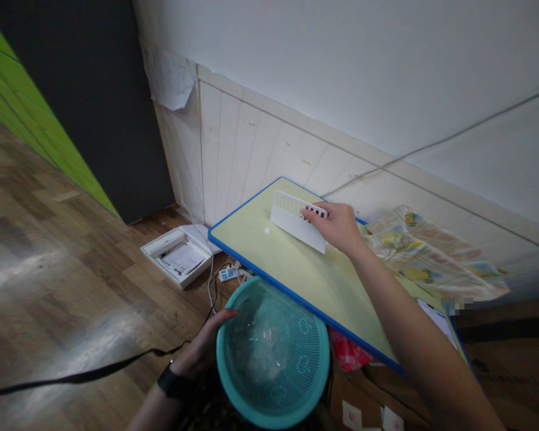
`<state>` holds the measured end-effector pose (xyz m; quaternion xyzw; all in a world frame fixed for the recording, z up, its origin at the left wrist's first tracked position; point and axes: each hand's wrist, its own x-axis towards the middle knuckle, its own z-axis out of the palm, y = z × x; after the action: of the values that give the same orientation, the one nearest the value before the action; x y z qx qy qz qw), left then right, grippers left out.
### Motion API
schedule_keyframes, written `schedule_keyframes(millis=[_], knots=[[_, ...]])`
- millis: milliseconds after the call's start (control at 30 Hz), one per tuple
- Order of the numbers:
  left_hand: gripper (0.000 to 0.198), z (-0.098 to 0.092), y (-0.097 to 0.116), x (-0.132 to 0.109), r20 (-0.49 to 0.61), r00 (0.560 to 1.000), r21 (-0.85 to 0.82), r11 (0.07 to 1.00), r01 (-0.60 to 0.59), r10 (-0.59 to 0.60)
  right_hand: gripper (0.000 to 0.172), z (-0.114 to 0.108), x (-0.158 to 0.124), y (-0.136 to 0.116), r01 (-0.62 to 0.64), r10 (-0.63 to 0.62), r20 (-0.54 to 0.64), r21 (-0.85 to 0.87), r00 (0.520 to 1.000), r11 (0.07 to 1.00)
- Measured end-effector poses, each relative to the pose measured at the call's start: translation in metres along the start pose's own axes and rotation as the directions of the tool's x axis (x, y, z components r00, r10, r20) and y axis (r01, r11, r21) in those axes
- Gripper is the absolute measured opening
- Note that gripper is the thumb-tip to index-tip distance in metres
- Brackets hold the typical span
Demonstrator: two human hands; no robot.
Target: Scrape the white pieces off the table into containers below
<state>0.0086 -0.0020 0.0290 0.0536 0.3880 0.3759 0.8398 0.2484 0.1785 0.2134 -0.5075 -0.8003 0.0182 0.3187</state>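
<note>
My left hand (pixel 206 341), with a black watch on the wrist, grips the left rim of a turquoise plastic colander (pixel 317 383). Inside the colander lies a pale, see-through mass (pixel 265 353) whose kind I cannot make out. Over the yellow-green tabletop (pixel 314 281), my right hand (pixel 335 224) pinches the right end of a white slotted plate (pixel 291 221). A row of slots runs along its upper edge, and its lower part is plain. A small white bit (pixel 266 230) rests on the tabletop to the left of the plate.
An open white box (pixel 179 257) with papers stands on the wooden floor beside a power strip (pixel 229 273). Patterned cloth (pixel 431 257) lies at the table's right end, near a paper sheet (pixel 435 323). A red bag (pixel 350 350) is under the table. A dark strap (pixel 94 376) crosses the left.
</note>
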Motion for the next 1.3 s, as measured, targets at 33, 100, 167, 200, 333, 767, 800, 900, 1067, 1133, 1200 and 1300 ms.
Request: schedule_keyframes(millis=[33,100,167,200,333,767,800,900,1067,1133,1200,1300], knots=[[0.031,0.0,0.0,0.0,-0.005,1.0,0.002,1.0,-0.006,0.006,0.03,-0.005,-0.003,0.003,-0.01,0.01,0.003,-0.009,1.0,1.0],[0.027,0.0,0.0,0.0,-0.016,1.0,0.012,1.0,-0.025,0.025,0.031,-0.016,-0.011,0.008,-0.032,0.032,0.008,-0.022,0.999,0.999],[0.024,-0.001,0.0,0.002,-0.019,0.999,0.028,0.999,-0.042,0.042,0.031,-0.026,-0.021,0.013,-0.058,0.059,0.022,-0.039,0.998,0.998],[0.022,-0.002,0.0,0.002,-0.021,0.998,0.034,0.998,-0.052,0.052,0.031,-0.032,-0.026,0.014,-0.072,0.074,0.03,-0.047,0.997,0.996],[0.018,-0.007,-0.002,0.006,-0.028,0.998,0.042,0.997,-0.064,0.065,0.033,-0.051,-0.044,0.015,-0.11,0.113,0.058,-0.051,0.992,0.993],[0.008,0.012,0.005,-0.004,-0.085,0.995,0.009,0.998,-0.06,0.06,0.032,-0.057,-0.061,0.035,-0.167,0.165,-0.087,-0.022,0.983,0.986],[0.01,0.014,0.005,-0.004,-0.095,0.994,-0.003,0.998,-0.061,0.06,0.032,-0.058,-0.061,0.034,-0.178,0.177,-0.092,-0.013,0.98,0.984],[0.011,0.013,0.005,-0.003,-0.092,0.994,0.005,0.998,-0.064,0.064,0.032,-0.058,-0.062,0.032,-0.177,0.175,-0.073,-0.01,0.982,0.984],[0.012,0.002,0.001,0.002,-0.04,0.996,0.043,0.996,-0.08,0.082,0.033,-0.063,-0.063,0.034,-0.183,0.183,-0.008,-0.051,0.983,0.982],[0.012,-0.003,-0.001,0.004,-0.017,0.997,0.028,0.996,-0.081,0.082,0.033,-0.069,-0.065,0.038,-0.201,0.202,0.018,-0.059,0.979,0.978],[0.013,-0.004,-0.002,0.006,-0.009,0.997,0.028,0.997,-0.071,0.072,0.034,-0.078,-0.066,0.043,-0.21,0.213,0.041,-0.073,0.976,0.975],[0.016,-0.001,-0.002,0.004,-0.02,0.998,0.041,0.998,-0.051,0.052,0.034,-0.091,-0.068,0.05,-0.22,0.225,0.054,-0.09,0.973,0.971]])
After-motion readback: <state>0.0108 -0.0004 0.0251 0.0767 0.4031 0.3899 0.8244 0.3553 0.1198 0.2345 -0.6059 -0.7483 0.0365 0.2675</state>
